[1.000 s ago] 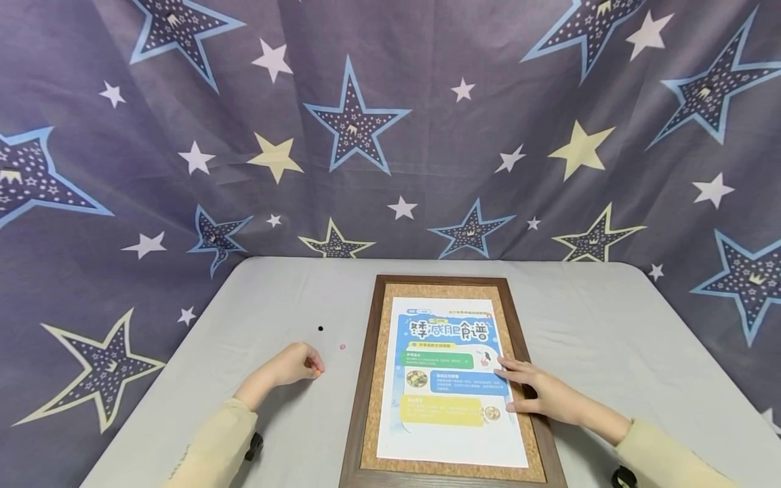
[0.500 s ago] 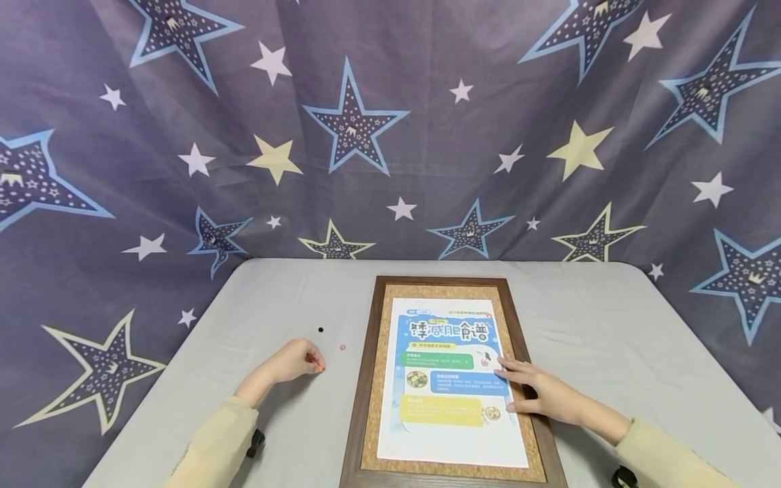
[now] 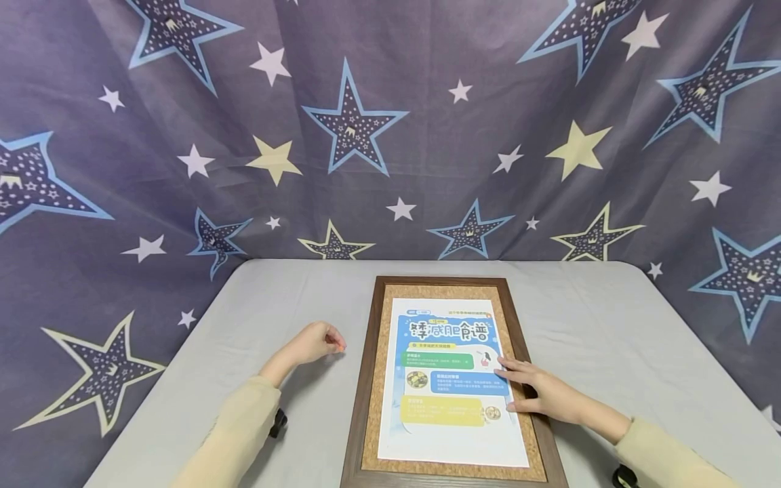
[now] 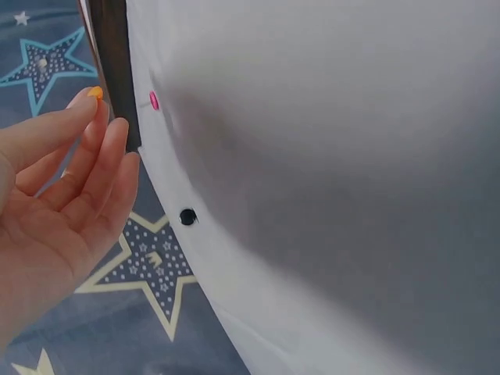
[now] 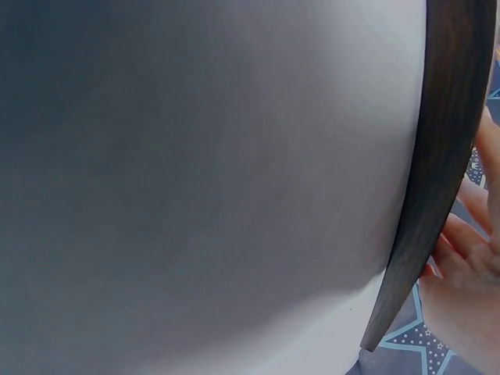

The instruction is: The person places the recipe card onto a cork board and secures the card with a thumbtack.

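My left hand (image 3: 312, 344) is over the cloth left of the board, pinching a small orange thumbtack (image 4: 95, 92) between thumb and fingertip. A pink thumbtack (image 4: 154, 100) and a black one (image 4: 187, 217) lie on the cloth in the left wrist view; the hand hides both from the head camera. Across the right edge of the cork board (image 3: 442, 291) lies my right hand (image 3: 546, 394). Its fingers are extended, with the tips resting on the printed paper sheet (image 3: 451, 444). A small orange-red tack (image 3: 489, 316) sits at the sheet's top right corner.
A dark wooden frame (image 3: 360, 407) borders the board, which lies flat on a table with a pale grey cloth (image 3: 586, 305). Behind the table hangs a purple-grey curtain (image 3: 427, 41) patterned with stars.
My left hand has moved away from me and to the right, toward the frame, carrying the orange thumbtack. It now covers the two loose tacks. The right hand has stayed in place.
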The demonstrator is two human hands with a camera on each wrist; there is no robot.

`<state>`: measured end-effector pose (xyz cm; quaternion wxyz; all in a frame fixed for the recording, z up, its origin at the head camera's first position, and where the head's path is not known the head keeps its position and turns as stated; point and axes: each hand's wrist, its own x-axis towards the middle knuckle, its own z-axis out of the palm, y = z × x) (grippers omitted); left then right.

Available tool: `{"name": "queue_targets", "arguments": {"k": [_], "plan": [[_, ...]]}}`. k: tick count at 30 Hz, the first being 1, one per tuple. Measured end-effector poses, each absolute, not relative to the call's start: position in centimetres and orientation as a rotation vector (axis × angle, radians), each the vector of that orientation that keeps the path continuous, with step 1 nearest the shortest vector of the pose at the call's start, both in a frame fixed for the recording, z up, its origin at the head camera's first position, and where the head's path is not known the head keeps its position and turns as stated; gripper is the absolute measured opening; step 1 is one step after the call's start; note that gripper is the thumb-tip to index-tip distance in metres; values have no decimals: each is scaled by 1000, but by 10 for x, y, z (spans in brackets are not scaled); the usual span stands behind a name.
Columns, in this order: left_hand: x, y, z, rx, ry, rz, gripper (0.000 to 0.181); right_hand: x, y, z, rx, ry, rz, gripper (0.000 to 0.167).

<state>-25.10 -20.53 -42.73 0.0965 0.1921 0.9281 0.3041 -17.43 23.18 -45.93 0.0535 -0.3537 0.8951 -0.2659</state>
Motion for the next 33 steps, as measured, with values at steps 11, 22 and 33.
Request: {"name": "queue_targets", "arguments": {"k": [11, 22, 33], "plan": [[-266, -184, -429, 547, 2692, 1014, 8, -174, 232, -462, -1088, 2747, -793, 60], [-281, -164, -429, 455, 2684, 1097, 8, -175, 233, -461, -1082, 2734, -800, 60], [-292, -144, -433, 575, 2750, 1085, 8, -174, 231, -460, -1086, 2749, -801, 59]]}}
